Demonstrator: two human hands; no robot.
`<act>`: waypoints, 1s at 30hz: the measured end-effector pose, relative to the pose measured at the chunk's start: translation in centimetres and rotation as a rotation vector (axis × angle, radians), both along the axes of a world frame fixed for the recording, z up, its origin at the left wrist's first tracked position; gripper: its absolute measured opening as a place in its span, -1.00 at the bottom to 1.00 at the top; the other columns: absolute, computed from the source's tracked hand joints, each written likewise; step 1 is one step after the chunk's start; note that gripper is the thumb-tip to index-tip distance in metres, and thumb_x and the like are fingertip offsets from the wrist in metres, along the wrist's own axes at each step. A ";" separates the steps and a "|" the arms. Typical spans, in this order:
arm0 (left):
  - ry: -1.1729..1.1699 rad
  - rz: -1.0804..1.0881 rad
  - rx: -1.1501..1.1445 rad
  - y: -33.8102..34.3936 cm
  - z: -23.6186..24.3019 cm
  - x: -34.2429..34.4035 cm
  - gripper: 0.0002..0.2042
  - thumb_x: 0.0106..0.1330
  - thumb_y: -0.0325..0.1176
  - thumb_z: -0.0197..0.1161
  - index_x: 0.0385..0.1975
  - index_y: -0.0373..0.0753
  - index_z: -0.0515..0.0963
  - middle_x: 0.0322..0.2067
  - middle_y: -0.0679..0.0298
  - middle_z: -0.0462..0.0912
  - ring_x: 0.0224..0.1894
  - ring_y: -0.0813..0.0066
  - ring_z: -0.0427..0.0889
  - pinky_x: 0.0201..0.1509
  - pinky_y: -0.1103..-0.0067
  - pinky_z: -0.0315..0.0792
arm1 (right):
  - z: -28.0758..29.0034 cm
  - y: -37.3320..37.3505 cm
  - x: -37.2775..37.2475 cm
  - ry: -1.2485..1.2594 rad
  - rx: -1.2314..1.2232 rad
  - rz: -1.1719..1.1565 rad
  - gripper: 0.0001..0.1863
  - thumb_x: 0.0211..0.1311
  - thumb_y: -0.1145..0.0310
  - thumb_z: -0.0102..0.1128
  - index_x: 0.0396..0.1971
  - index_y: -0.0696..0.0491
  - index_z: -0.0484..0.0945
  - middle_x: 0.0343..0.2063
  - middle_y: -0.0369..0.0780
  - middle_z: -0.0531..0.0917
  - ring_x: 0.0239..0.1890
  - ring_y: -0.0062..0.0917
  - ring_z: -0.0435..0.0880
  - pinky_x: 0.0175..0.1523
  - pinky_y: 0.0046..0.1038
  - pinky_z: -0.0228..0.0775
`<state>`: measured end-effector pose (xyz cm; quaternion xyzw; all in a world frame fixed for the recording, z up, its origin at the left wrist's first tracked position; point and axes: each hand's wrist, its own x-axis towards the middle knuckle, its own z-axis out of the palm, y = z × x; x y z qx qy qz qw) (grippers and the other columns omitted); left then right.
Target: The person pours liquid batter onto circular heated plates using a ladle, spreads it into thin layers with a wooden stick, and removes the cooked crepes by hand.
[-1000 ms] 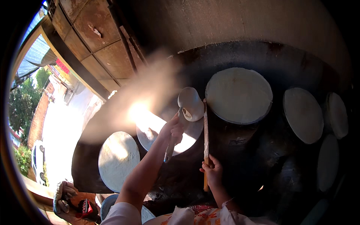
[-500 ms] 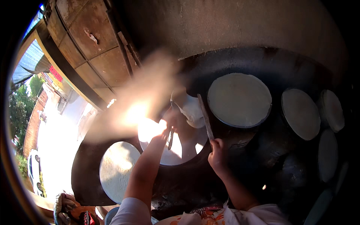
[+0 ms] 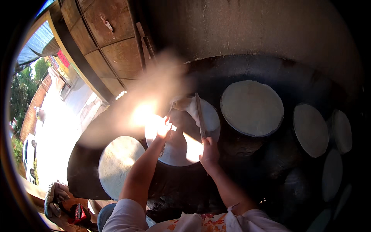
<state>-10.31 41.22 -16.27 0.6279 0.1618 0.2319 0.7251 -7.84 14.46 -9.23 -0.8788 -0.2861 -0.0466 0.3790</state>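
Note:
My right hand [image 3: 209, 152] is closed round a long flat stick [image 3: 199, 116], which slants up over the round griddle [image 3: 212, 116] in front of me. A pale, soft sheet that looks like a thin pancake [image 3: 191, 107] hangs at the griddle's far side, against the stick's upper part. My left hand [image 3: 164, 128] is closed over the same griddle's left side, round a thin-handled tool whose slim end shows below the fist. Glare and haze blur the left fingers and the tool's far end.
A round griddle with a pale layer [image 3: 252, 108] stands to the right, with several more beyond it. Another pale round [image 3: 116, 164] lies at near left. A tiled panel [image 3: 112, 50] rises at the back left. Gloves and a red object [image 3: 79, 214] lie at lower left.
My right hand and the stick have moved left, closer to my left hand. The stick now meets the pale sheet, and the sheet hangs farther back. The whole view has shifted slightly.

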 end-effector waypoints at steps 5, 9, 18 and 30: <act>0.437 0.318 0.967 0.6 -1.6 -3.7 -0.55 0.23 -0.39 0.06 0.15 -0.24 0.28 -0.28 0.10 0.50 -0.34 0.39 0.46 -0.50 0.52 0.34 | -2.5 -2.7 2.6 -0.108 0.031 -0.056 -0.70 -0.11 0.64 0.13 -0.26 0.17 0.52 -0.24 -0.15 0.49 -0.22 -0.27 0.47 -0.11 -0.33 0.36; 0.538 0.307 0.573 -4.6 8.9 -3.2 -0.54 0.25 -0.40 0.06 0.19 -0.05 0.28 -0.77 0.22 0.37 -0.81 0.57 0.22 -0.74 0.57 0.19 | -1.6 2.2 1.3 -0.117 0.100 -0.010 -0.72 -0.18 0.59 0.19 -0.33 0.16 0.55 -0.36 -0.13 0.53 -0.21 -0.23 0.49 0.01 -0.38 0.30; 0.228 0.313 -0.295 -8.2 12.4 -7.5 -0.47 0.30 -0.37 -0.03 0.28 0.03 0.04 -0.72 0.46 0.17 -0.77 0.70 0.12 -0.72 0.70 0.10 | -1.0 0.7 2.6 -0.126 0.035 0.117 -0.67 -0.20 0.67 0.11 -0.30 0.15 0.55 -0.33 -0.17 0.54 -0.24 -0.23 0.48 -0.15 -0.36 0.36; 0.118 0.447 -0.280 -10.9 13.2 -6.3 -0.60 0.31 -0.31 0.01 0.15 0.02 0.21 -0.74 0.50 0.13 -0.79 0.73 0.09 -0.73 0.72 0.06 | -0.9 -3.6 1.9 -0.137 -0.021 0.186 -0.62 -0.26 0.64 0.12 -0.28 0.11 0.53 -0.34 -0.19 0.54 -0.28 -0.25 0.46 -0.18 -0.35 0.36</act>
